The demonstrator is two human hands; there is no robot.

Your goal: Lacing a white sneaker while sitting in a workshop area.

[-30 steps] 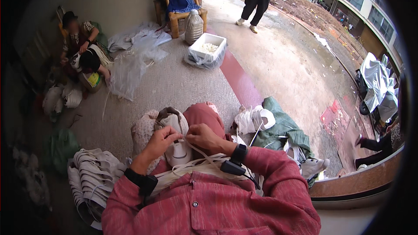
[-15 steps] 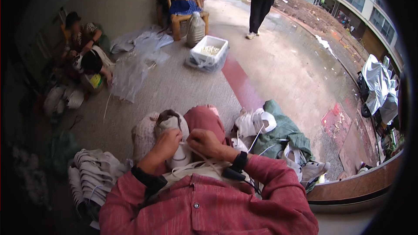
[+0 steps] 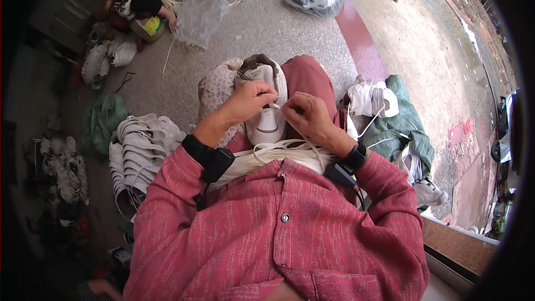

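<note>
A white shoe point(image 3: 266, 133) with a dark brown collar rests between my knees, its toe toward me. My left hand point(image 3: 251, 102) lies over the shoe's laced part, fingers pinched on a white shoelace point(image 3: 273, 106). Close by on the right, my right hand point(image 3: 310, 116) is closed too, and a length of lace runs from it down toward my lap. A thick bundle of flat off-white laces point(image 3: 245, 168) lies across my lap. The fingertips hide part of the lace and the shoe's eyelets.
Stacked shoe uppers point(image 3: 134, 156) stand at my left. At right, a white shoe point(image 3: 383, 100) and others lie on a green sack point(image 3: 407, 128). Ahead are a plastic-wrapped white box point(image 3: 316, 1) and clear plastic sheeting point(image 3: 203, 19). Another person sits far left; someone's legs show far right.
The view has tilted down, so everything sits higher or shifts right in it. Both hands stay at the shoe, still pinching; the person standing outside has moved to the right relative to the box.
</note>
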